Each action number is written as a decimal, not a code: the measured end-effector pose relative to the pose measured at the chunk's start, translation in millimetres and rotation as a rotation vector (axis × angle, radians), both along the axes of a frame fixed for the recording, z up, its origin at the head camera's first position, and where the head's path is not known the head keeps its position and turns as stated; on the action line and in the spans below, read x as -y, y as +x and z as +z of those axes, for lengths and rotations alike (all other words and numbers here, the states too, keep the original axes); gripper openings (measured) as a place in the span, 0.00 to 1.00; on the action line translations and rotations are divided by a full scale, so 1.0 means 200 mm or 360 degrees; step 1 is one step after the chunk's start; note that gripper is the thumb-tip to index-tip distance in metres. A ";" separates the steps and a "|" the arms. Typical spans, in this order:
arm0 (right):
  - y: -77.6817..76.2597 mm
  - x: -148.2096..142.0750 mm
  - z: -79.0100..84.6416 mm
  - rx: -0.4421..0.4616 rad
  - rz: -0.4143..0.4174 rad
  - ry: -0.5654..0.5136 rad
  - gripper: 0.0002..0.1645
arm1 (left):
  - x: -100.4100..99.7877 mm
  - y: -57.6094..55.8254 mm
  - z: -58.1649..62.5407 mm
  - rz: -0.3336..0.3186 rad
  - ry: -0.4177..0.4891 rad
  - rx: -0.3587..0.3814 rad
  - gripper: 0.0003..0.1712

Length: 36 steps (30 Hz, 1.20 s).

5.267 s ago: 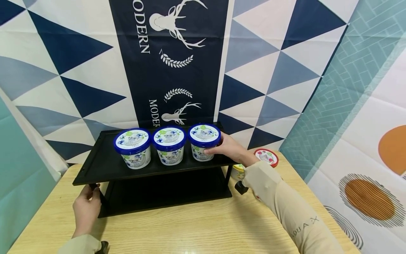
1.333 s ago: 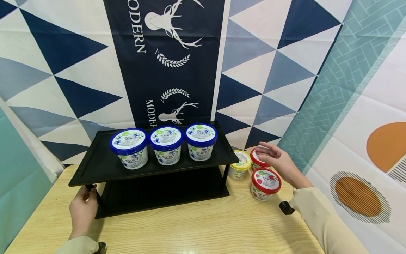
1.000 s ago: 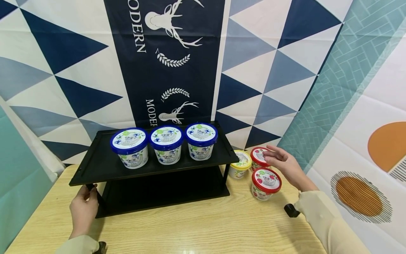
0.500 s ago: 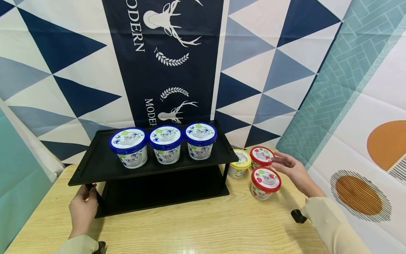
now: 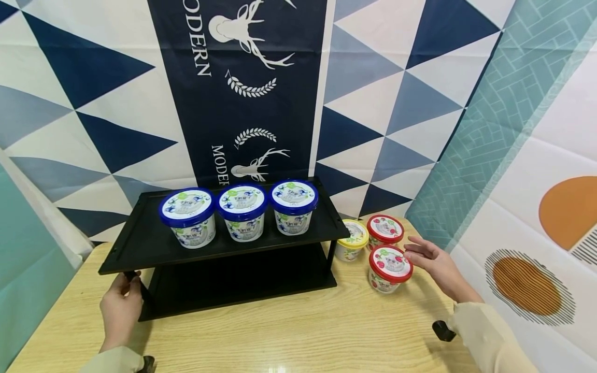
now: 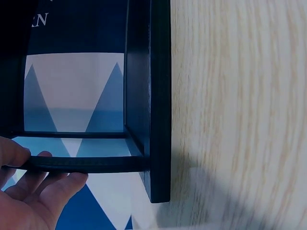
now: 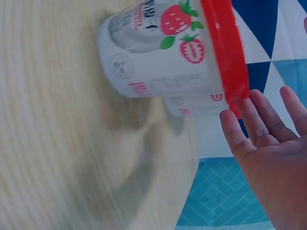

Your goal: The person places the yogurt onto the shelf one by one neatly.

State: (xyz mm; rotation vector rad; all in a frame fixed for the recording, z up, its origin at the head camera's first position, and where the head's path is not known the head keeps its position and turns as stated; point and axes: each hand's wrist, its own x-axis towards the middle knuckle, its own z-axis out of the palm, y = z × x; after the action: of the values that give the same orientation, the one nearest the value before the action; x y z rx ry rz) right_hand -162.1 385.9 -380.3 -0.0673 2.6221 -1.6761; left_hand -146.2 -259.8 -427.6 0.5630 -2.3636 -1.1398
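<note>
My left hand (image 5: 121, 311) grips the front left post of a black two-tier shelf (image 5: 135, 233). In the left wrist view, thumb and fingers lie on opposite sides of that post (image 6: 96, 164). Three tubs with blue lids and blueberry prints stand in a row on the upper tier: a left tub (image 5: 188, 217), a middle tub (image 5: 242, 212) and a right tub (image 5: 293, 207). My right hand (image 5: 436, 267) holds nothing; its fingers are loosely spread, fingertips right at the red lid of the front strawberry tub (image 5: 390, 269). The right wrist view shows this tub (image 7: 177, 48) upright on the table.
Behind the front strawberry tub stands another red-lidded tub (image 5: 384, 229). A yellow-lidded tub (image 5: 353, 239) sits beside it, close to the shelf's right end. The shelf's black lower tier (image 5: 233, 285) rests on the wooden table (image 5: 261, 342). A patterned cloth (image 5: 368, 103) hangs behind.
My right hand has let go of the right blue-lidded tub and moved right, then forward past the rear red-lidded tub to the front one. My left hand keeps its grip on the post.
</note>
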 end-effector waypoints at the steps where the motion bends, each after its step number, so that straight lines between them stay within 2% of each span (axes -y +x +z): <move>1: 0.00 0.00 -0.01 0.0005 -0.0007 0.0006 0.39 | 0.00 0.00 0.00 0.0001 0.0002 0.0002 0.14; 19: 0.06 0.00 -0.09 0.0085 -0.0040 -0.0039 0.41 | -0.01 0.01 0.00 -0.0008 -0.0002 -0.0066 0.14; 25: 0.06 -0.01 -0.13 0.0059 0.0001 -0.0052 0.42 | 0.00 0.01 0.00 -0.0003 0.0002 -0.0031 0.14; 32: 0.07 0.00 -0.16 0.0072 0.0078 -0.0128 0.42 | -0.01 0.01 0.00 -0.0007 -0.0013 -0.0073 0.13; 36: 0.08 0.01 -0.16 0.0115 0.0066 -0.0130 0.43 | -0.01 0.01 0.00 -0.0010 -0.0012 -0.0086 0.13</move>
State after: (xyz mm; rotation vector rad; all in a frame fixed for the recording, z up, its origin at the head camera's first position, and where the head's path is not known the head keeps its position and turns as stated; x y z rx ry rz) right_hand -146.7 384.8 -413.0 -0.0617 2.4831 -1.7376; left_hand -144.2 -257.1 -426.9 0.5159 -2.3246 -1.1345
